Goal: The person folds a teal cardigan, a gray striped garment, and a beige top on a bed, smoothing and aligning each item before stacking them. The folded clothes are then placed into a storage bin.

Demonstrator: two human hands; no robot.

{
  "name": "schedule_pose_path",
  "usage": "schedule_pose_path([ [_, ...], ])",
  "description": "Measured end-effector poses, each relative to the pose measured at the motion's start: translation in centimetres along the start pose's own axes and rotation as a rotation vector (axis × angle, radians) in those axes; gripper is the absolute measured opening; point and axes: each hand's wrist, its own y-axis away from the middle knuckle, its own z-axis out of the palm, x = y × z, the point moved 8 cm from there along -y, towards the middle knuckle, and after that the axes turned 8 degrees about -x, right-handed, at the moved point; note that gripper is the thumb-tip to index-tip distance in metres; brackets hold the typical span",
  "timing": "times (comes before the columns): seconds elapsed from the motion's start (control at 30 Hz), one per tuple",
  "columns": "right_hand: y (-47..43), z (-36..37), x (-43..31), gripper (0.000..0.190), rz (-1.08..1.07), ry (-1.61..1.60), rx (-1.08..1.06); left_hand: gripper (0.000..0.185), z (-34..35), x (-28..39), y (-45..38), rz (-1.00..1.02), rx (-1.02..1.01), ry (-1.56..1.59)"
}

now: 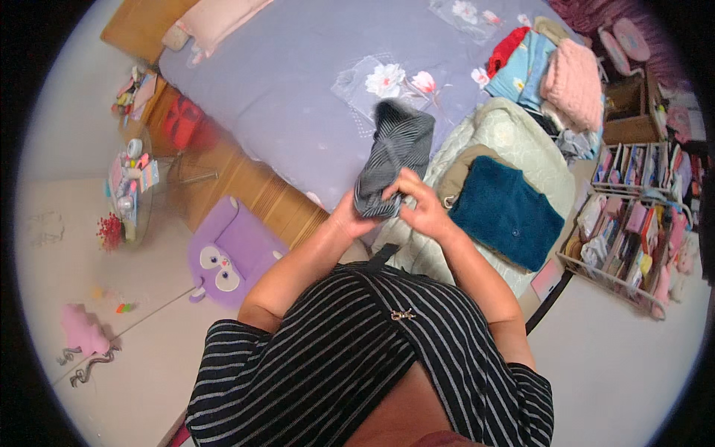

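A bundle of black-and-grey striped cloth, perhaps a garment, is held up over the front of the bed. My left hand supports its lower left end, and part of the palm is hidden beneath the fabric. On the right side, my right hand grips the lower edge with bent fingers. The far end of the cloth is blurred. Close to my right hand lies a folded dark teal fleece garment, with a khaki garment partly under it. Both rest on a pale green quilt.
A lavender bedsheet with printed flowers covers the bed. At the far right are a folded pink knit and a light blue garment. Wire racks stand along the right. A purple plush cushion sits to the left of the bed.
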Motion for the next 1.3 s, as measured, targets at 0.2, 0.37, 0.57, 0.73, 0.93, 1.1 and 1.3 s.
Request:
schedule_pose_path([
  [0.2,7.9,-3.9,4.4,0.021,0.308,-0.7,0.343,0.035,5.9,0.6,-1.5,0.166,0.012,-0.342],
  [0.37,6.9,-7.8,2.0,0.041,0.285,-0.204,0.546,0.038,7.1,0.4,-1.5,0.199,-0.045,-0.577],
  [0.57,8.8,-7.7,6.0,0.01,0.407,-0.727,0.683,0.032,5.7,1.7,-0.6,0.352,0.021,-0.252],
  [0.73,11.8,-9.3,9.4,0.036,0.481,-0.364,0.824,0.038,8.4,2.6,0.3,0.369,-0.209,0.174],
  [0.93,6.5,-5.4,5.1,0.038,0.346,-0.33,0.201,0.038,9.3,0.0,-1.0,0.179,-0.211,0.248],
  [1.1,4.8,-3.6,4.1,0.024,0.18,-0.223,0.259,0.034,7.6,-0.6,-0.7,0.198,-0.02,-0.072],
  [1.3,4.5,-5.0,4.4,0.016,0.174,-0.713,0.307,0.042,7.4,-0.4,0.0,0.142,0.068,-0.025],
])
